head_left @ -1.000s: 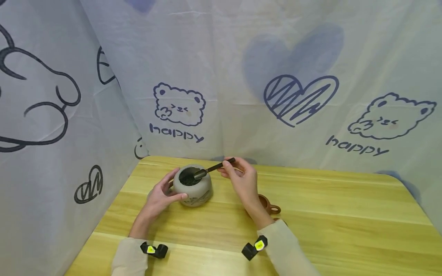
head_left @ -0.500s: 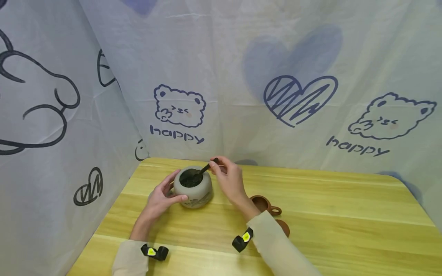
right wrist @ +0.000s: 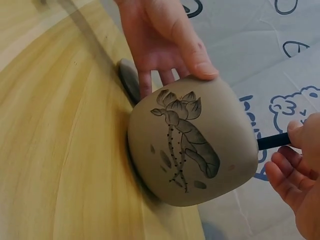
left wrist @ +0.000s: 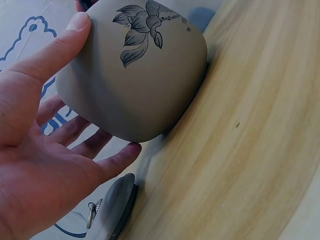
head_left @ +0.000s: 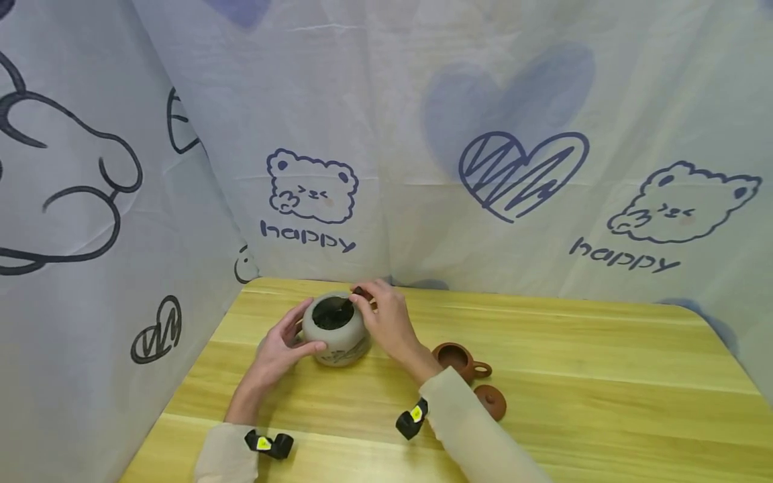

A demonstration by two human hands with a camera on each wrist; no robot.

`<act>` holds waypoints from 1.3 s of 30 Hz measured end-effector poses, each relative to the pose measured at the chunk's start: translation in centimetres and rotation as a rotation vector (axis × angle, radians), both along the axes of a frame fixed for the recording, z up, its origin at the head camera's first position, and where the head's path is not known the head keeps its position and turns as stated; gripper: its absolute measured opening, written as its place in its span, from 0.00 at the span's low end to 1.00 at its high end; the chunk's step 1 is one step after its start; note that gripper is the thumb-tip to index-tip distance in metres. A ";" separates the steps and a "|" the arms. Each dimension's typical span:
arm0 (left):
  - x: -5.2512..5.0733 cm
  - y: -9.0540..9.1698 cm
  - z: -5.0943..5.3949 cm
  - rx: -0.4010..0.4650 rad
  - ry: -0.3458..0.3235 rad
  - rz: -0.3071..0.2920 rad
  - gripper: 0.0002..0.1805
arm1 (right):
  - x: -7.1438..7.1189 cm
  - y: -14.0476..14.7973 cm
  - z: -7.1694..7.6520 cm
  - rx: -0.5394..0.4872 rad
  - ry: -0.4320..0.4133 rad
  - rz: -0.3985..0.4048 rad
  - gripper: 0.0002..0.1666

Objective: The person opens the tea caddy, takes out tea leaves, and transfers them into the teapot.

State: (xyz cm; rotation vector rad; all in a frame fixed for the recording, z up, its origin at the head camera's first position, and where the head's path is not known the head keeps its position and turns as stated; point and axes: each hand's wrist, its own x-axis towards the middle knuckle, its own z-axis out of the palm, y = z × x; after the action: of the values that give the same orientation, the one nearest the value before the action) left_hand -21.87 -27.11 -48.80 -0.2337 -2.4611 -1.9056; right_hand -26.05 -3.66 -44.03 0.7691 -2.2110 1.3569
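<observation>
A round grey jar [head_left: 341, 345] with a painted flower stands near the table's back left, dark loose material inside its mouth. The left hand [head_left: 280, 349] grips its left side, thumb in front and fingers behind; the left wrist view shows this hand [left wrist: 55, 135] around the jar [left wrist: 135, 75]. At the jar's right rim, the right hand [head_left: 389, 322] pinches the dark handle [head_left: 358, 291] of a scoop whose head is down inside the mouth. In the right wrist view the handle [right wrist: 273, 141] runs from the jar [right wrist: 195, 145] to the right hand [right wrist: 300, 170].
A brown clay pot [head_left: 454, 359] with a side handle stands right of the right forearm, its round lid [head_left: 490, 401] lying in front of it. A grey lid [left wrist: 114, 207] with a metal ring lies beside the jar. Printed cloth [head_left: 423, 235] hangs behind the wooden table [head_left: 592, 376].
The right hand has moved left to the jar's rim, and the scoop's head has gone down into the mouth. More of the clay pot and its lid shows. The left hand stays on the jar.
</observation>
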 end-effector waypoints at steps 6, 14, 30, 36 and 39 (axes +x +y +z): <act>0.0 0.0 0.2 0.011 -0.007 -0.009 0.49 | -0.3 -0.1 -0.1 0.074 0.058 -0.009 0.05; 0.2 0.0 0.4 0.008 0.011 -0.015 0.48 | -0.2 -0.1 -0.2 0.165 0.012 0.041 0.06; 0.0 0.2 0.2 0.030 0.032 -0.023 0.47 | -0.2 -0.1 0.0 0.086 -0.207 0.034 0.11; 0.1 0.2 0.0 0.034 0.025 -0.021 0.48 | 0.0 -0.1 -0.2 0.018 -0.310 0.012 0.12; 0.1 0.2 -0.1 0.038 0.021 -0.015 0.48 | 0.0 -0.2 -0.4 -0.046 -0.361 0.005 0.12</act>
State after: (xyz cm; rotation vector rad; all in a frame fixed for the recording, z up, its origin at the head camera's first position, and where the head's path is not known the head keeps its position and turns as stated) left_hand -21.76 -26.88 -48.91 -0.2715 -2.4138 -1.9440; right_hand -26.05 -3.85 -44.44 0.5458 -2.4352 1.6506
